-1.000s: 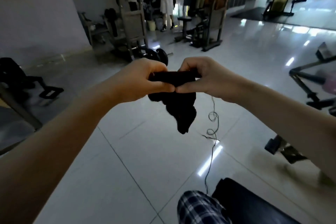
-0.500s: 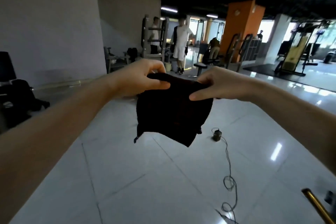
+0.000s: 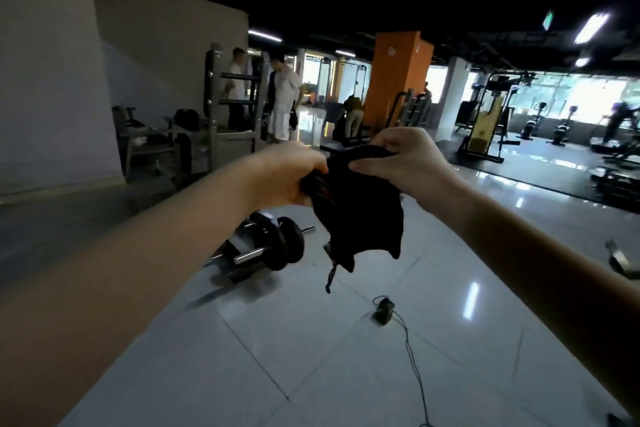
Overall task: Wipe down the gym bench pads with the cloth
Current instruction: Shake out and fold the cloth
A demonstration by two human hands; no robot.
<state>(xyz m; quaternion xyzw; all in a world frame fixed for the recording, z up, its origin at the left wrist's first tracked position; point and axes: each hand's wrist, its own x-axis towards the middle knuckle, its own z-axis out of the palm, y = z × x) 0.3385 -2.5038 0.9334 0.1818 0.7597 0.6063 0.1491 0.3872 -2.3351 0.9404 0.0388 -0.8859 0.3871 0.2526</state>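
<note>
A dumbbell [image 3: 273, 246] lies on the tiled floor [image 3: 242, 357]; nearby, perhaps a charger [image 3: 383, 310] with its cable [image 3: 414, 354].

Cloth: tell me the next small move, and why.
Probably gather the cloth into a wad in the left hand: the right hand also grips its top, and it hangs loose in mid-air, with no bench pad in view.

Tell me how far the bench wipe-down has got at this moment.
Done: only the pickup. The crumpled black fabric cloth is off any surface, gripped by the left hand and pinched by the right hand. In hand: both hold it up above the glossy white tiled floor, apparently arranging it. Left: the wiping itself; no bench pad shows in this view, so wiped pads cannot be judged.
</note>
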